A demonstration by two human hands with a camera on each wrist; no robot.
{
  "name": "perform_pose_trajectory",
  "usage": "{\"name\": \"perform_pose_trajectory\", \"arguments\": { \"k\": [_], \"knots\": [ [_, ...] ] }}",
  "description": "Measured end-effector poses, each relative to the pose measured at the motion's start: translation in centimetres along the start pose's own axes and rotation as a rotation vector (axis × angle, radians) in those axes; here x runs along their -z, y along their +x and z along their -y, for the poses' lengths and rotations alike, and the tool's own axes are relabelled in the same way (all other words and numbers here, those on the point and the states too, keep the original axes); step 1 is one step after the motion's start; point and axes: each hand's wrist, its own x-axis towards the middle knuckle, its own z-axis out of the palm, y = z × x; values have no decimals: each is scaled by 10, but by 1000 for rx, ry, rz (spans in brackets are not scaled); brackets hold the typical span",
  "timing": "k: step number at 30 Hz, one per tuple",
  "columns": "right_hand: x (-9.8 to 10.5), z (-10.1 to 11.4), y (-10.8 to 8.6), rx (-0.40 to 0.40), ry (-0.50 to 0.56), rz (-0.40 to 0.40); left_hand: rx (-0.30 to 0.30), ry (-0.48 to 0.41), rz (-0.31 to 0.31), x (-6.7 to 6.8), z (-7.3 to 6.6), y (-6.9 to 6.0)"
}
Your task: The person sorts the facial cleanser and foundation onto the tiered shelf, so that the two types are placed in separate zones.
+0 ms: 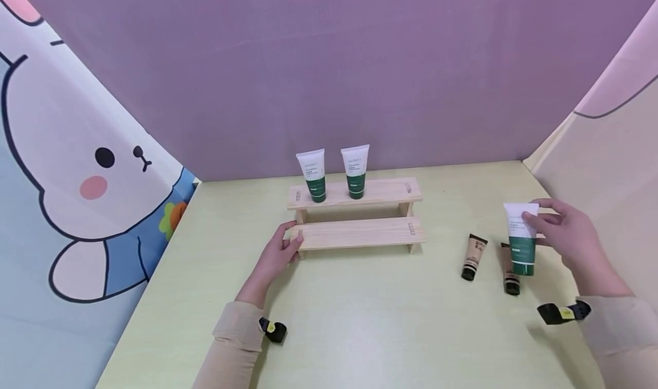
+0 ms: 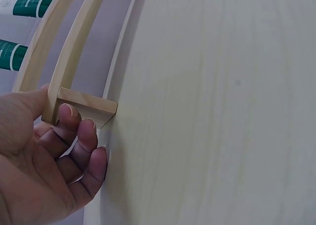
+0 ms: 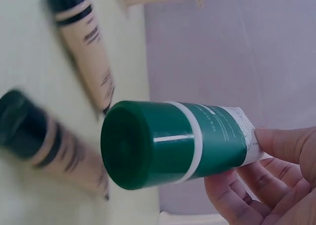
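A two-step wooden rack point(image 1: 360, 233) stands mid-table, with two white-and-green tubes point(image 1: 311, 175) point(image 1: 356, 172) upright on its upper step. My left hand point(image 1: 280, 253) grips the left end of the lower step; in the left wrist view its thumb and fingers point(image 2: 69, 118) lie round the board's end. At the right, my right hand point(image 1: 570, 237) pinches a third white-and-green tube point(image 1: 522, 246), cap down, above the table. The right wrist view shows this tube point(image 3: 168, 143) held near its white end.
Two beige tubes with black caps point(image 1: 473, 257) point(image 1: 510, 277) lie on the table point(image 1: 360, 320) at the right, one partly behind the held tube. A purple backdrop point(image 1: 329, 75) rises behind the table, and a cartoon-printed cloth point(image 1: 67, 177) hangs at the left.
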Motion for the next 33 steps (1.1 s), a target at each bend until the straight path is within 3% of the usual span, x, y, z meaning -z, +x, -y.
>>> {"name": "perform_pose_trajectory", "arguments": {
  "k": [8,17,33],
  "knots": [
    [-19,31,5,58,44,13,-4,-9,-7,1,0,-1],
    [-41,58,16,193,98,15,-12,-11,0,1,0,-2],
    [-91,105,39,288,169,25,-29,-20,-4,0,1,0]
  ]
}}
